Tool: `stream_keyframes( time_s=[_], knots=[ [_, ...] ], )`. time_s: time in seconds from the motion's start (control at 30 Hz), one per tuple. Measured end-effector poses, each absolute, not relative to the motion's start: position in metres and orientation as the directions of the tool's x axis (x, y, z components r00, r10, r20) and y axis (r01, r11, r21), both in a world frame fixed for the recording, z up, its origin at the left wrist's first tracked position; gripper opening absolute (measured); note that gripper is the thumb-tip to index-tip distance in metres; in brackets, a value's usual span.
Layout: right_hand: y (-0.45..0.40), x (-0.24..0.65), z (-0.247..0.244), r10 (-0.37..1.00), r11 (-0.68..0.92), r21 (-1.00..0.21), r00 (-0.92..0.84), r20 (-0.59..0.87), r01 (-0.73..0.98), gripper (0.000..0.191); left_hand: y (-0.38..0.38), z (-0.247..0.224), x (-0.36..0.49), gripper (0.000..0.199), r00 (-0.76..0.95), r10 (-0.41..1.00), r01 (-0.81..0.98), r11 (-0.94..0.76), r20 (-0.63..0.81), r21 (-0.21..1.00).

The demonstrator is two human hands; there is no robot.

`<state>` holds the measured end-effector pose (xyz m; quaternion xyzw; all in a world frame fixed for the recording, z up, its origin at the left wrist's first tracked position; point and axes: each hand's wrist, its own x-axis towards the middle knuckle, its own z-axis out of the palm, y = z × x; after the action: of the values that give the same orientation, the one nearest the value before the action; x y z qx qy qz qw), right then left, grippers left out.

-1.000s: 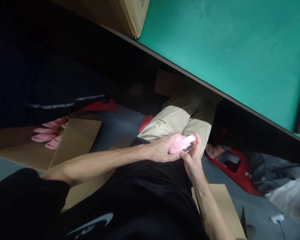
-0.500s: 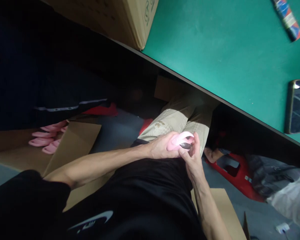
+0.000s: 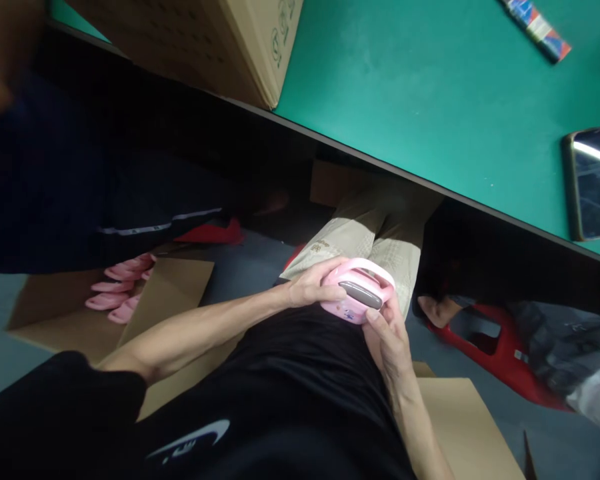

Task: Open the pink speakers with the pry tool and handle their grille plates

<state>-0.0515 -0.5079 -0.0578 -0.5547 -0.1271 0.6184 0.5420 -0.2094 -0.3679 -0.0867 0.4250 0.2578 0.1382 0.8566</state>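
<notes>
A pink plastic handled device [image 3: 347, 308] sat clasped between both hands, just above the person's lap. The left hand [image 3: 310, 285] came in from the left side of the view, its fingers curled over the device's near edge. The right hand [image 3: 387, 347] came up from below, its thumb pressed against the lower right of the pink body and its fingers wrapped behind it, out of sight. Both grips were closed firmly on the device, with its rounded loop handle turned upward and a grey oval panel [image 3: 360, 295] facing the camera.

The device lay over the beige patterned trousers [image 3: 350, 243] and just ahead of the black shirt [image 3: 300, 373], touching neither as far as the view showed. Beyond the knees ran the edge of a green-topped desk [image 3: 405, 100], carrying a cardboard box [image 3: 240, 47], a phone [image 3: 593, 183] and a colourful packet [image 3: 535, 27]. To the left, a small heap of pink curved pieces [image 3: 113, 293] lay on flattened cardboard [image 3: 55, 327], well apart from the hands. To the right, a red plastic object [image 3: 495, 353] rested on the floor near grey cloth [image 3: 565, 340].
</notes>
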Motion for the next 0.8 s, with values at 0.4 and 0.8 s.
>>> stream_keyframes(
  time_s=[0.4,0.8],
  knots=[
    [-0.511,-0.065,-0.071,0.72,-0.361,-0.711,0.304,-0.624,-0.604,0.074,-0.378,-0.11,-0.208,0.062,0.801,0.478,-0.007,0.609,-0.36,0.793],
    [-0.512,-0.056,-0.085,0.7,-0.376,-0.686,0.294,-0.651,-0.623,0.074,-0.382,-0.119,-0.2,0.062,0.763,0.466,-0.069,0.748,-0.448,0.66]
  ],
)
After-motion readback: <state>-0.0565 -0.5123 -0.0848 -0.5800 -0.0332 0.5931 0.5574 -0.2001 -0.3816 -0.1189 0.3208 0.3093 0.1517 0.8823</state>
